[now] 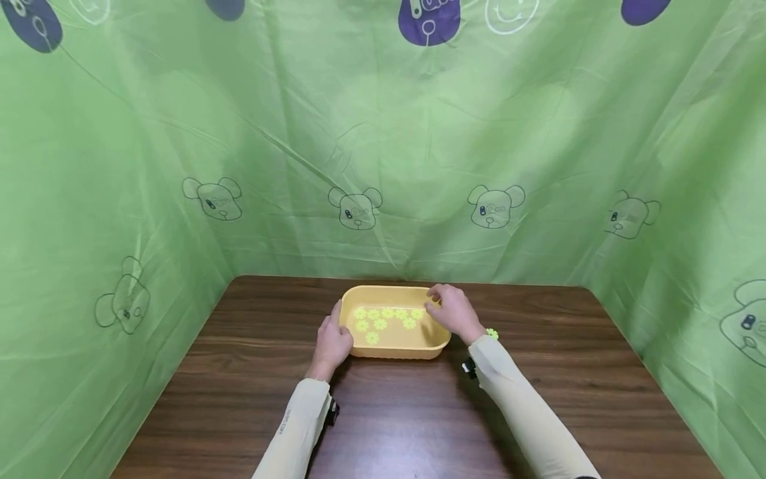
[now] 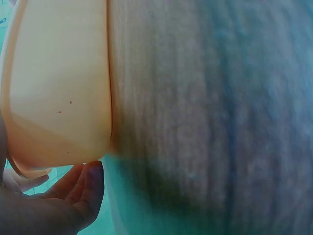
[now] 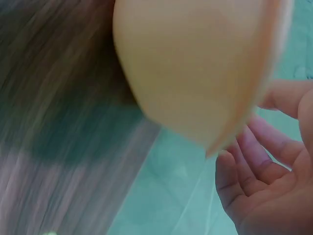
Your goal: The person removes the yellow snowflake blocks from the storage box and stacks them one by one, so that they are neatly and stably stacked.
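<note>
A yellow plastic basin (image 1: 395,352) stands near the far side of the table, with several yellow-green flower-shaped pieces (image 1: 380,324) lying on its floor. My left hand (image 1: 333,341) holds the basin's left end; in the left wrist view its fingers (image 2: 90,188) touch the outside of the wall. Over the basin's right rim hovers my right hand (image 1: 456,311), fingers loosely bent. Nothing shows between thumb and fingers in the right wrist view, where the hand (image 3: 279,176) is beside the rim. Another flower piece (image 1: 492,333) is outside the basin, partly hidden by the right wrist.
The dark wood-grain table (image 1: 395,412) reaches back to a green cloth (image 1: 419,246) printed with cartoon heads, which also hangs on the left and right sides. A small dark device (image 1: 332,412) sits on the left wrist, and another (image 1: 469,366) on the right.
</note>
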Demonstrator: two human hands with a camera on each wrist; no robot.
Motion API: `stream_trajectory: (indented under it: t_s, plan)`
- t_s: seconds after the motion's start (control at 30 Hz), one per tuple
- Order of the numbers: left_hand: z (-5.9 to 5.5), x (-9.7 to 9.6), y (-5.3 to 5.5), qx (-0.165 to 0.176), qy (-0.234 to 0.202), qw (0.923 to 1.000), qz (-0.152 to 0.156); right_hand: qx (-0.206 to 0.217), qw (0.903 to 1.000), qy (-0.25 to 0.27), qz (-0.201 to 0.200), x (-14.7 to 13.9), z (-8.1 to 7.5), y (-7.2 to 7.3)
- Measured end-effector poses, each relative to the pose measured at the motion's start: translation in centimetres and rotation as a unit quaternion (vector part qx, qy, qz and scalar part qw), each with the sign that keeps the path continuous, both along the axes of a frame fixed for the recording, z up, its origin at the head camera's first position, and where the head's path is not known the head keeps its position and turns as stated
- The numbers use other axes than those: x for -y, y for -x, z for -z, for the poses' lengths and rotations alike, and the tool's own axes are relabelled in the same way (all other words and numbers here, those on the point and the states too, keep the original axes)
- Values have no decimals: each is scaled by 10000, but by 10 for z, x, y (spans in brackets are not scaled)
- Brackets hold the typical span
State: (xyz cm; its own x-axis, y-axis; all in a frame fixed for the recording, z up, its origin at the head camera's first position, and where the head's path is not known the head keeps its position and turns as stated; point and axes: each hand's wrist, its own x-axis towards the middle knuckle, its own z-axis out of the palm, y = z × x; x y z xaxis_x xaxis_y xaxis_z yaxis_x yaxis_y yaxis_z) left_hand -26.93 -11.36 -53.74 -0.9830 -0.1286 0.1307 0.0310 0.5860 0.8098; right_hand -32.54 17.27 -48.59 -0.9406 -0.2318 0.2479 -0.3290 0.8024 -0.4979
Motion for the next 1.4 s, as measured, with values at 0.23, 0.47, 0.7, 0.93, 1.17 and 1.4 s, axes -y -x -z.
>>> stream_trajectory:
  t_s: [0.23, 0.47, 0.7, 0.93, 1.17, 1.4]
  plan:
    - [0, -3, 0, -11, -16, 10000, -51, 234, 9968, -522, -561, 29, 11, 8]
    - [0, -3, -1, 84, -37, 9999, -71, 604, 9913, -904, -748, 44, 23, 13]
    - [0, -3, -3, 86, -7, 9999, -75, 833, 9874, -1106, -769, 48, 27, 12]
    - [-2, -3, -1, 80, -29, 9999, -79, 832, 9868, -1180, -733, 50, 22, 12]
    - [-3, -5, -2, 216, 100, 9996, -123, 609, 9887, -1325, -360, 54, 25, 4]
    - [-5, -6, 0, 196, 107, 9997, -106, 424, 9901, -1334, -114, 57, 22, -2]
